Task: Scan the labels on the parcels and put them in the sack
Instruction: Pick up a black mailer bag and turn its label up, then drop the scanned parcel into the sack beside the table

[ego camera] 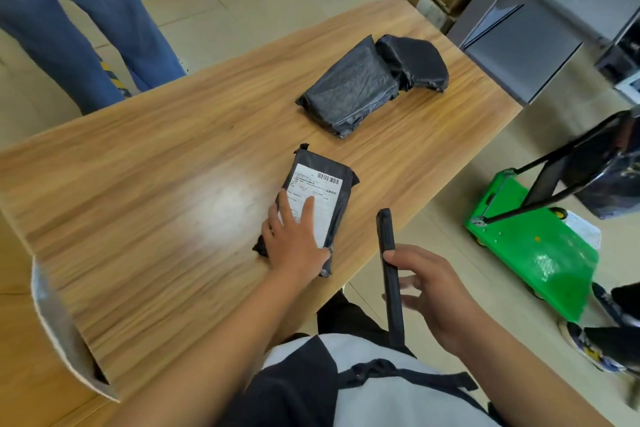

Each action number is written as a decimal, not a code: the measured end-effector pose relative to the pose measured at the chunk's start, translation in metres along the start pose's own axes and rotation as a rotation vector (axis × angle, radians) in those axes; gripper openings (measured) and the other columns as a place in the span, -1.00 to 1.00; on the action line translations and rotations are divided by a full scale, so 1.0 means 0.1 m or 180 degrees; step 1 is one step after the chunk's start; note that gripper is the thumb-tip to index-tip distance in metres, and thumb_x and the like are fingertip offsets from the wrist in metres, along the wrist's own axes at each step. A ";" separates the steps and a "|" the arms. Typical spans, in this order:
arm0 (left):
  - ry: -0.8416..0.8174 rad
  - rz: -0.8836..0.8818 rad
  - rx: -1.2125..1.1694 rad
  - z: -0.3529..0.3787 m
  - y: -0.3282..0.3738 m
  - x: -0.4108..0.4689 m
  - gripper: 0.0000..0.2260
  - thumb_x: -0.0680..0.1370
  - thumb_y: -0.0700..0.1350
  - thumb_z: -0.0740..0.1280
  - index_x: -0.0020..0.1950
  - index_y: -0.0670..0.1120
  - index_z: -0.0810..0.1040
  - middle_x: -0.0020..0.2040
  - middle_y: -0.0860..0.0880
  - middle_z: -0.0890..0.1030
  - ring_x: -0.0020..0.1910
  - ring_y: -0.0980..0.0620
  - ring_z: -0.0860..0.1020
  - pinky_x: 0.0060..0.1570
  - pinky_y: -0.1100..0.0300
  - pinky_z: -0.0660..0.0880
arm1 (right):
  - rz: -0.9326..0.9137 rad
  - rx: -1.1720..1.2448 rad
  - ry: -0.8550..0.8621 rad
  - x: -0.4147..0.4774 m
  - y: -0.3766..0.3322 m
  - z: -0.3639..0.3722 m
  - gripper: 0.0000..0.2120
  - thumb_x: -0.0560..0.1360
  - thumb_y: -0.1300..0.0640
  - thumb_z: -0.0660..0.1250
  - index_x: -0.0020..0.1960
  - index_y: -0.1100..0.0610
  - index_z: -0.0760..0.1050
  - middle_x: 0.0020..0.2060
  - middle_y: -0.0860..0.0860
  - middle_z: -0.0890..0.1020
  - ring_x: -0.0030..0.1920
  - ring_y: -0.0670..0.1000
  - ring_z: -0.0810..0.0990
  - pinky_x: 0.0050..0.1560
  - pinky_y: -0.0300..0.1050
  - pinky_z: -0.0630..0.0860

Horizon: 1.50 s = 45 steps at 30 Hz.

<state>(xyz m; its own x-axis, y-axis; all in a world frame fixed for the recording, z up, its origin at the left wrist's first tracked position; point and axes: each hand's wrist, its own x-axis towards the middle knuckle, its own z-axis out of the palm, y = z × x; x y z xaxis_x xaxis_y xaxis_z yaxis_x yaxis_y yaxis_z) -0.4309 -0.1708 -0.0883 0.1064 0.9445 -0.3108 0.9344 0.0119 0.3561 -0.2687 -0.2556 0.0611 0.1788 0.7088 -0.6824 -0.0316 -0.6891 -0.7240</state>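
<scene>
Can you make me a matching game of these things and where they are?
1. small black plastic parcel with white label
2. big crumpled black plastic parcel
3. slim black handheld scanner
4. green flat trolley

A. on the floor, right of the wooden table
B. held in the right hand
C. alone, farther across the table
D. under the left hand

Pairs: 1-D, 2-C, 3-B, 4-A.

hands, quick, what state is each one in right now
Left hand: open, fingers flat on the labelled parcel.
Right hand: closed round the black scanner.
</scene>
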 end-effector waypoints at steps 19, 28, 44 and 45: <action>0.0198 -0.1591 -0.1165 -0.50 -1.78 -1.30 -0.08 0.25 0.24 0.52 0.53 0.27 0.15 0.44 -0.05 0.30 0.37 -0.13 0.29 0.33 -0.05 0.33 | -0.0154 -0.0816 -0.1123 0.09 -0.09 0.94 -0.85 0.45 0.16 0.49 0.01 0.04 0.66 -0.22 0.08 0.74 -0.32 -0.07 0.69 -0.41 -0.29 0.54; 0.1020 -0.2201 -0.4933 -0.66 -2.51 -2.03 -0.52 0.30 0.14 0.50 0.21 0.36 0.57 0.16 0.16 0.65 0.10 0.13 0.61 -0.03 0.20 0.48 | -0.0177 -0.1306 -0.1651 0.06 0.01 1.49 -0.67 0.20 -0.04 0.55 -0.04 -0.05 0.72 -0.26 -0.01 0.73 -0.33 -0.10 0.67 -0.41 -0.28 0.55; 0.1280 -0.2634 -0.6668 -0.24 -3.51 -2.33 -0.65 0.40 0.15 0.36 0.05 0.01 0.73 0.14 -0.06 0.68 0.00 -0.03 0.69 -0.16 0.13 0.58 | -0.0292 -0.1339 -0.1265 0.12 -0.07 1.55 -0.71 0.26 0.06 0.55 -0.03 0.07 0.70 -0.32 -0.03 0.69 -0.37 -0.07 0.62 -0.38 -0.13 0.56; 0.1133 -0.2730 -0.6618 -0.20 -3.53 -2.28 -0.66 0.42 0.15 0.34 0.05 0.01 0.73 0.14 -0.07 0.68 0.00 -0.04 0.68 -0.16 0.12 0.58 | -0.0303 -0.1314 -0.1244 0.11 -0.07 1.54 -0.66 0.21 0.02 0.55 -0.03 0.07 0.70 -0.32 -0.03 0.69 -0.38 -0.08 0.62 -0.37 -0.12 0.55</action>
<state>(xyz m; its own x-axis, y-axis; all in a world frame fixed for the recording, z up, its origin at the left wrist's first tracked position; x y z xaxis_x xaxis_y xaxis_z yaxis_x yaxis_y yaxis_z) -0.7919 -0.3841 -0.1252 -0.2581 0.5321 -0.8063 -0.8325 0.3010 0.4651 -0.4177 -0.2200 0.0429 -0.2170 0.7196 -0.6596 0.3674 -0.5658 -0.7382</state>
